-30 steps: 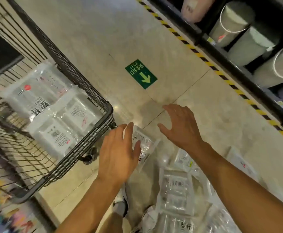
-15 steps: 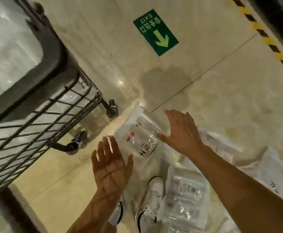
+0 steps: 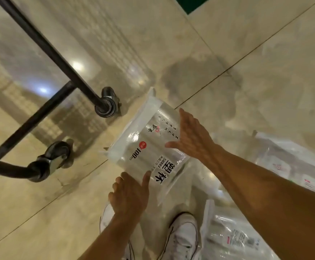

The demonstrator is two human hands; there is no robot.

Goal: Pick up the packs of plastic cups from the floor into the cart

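The pack of plastic cups (image 3: 143,139) lies mid-frame on the floor (image 3: 246,53); our left hand (image 3: 129,194) and right hand (image 3: 192,139) flank it, fingers straight, gripping nothing. We should clamp both edges evenly.

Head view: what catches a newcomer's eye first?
A clear pack of cups lies at centre, with the left hand at its near end and the right hand at its right edge. The cart's black wheels stand to its left; more packs lie lower right.
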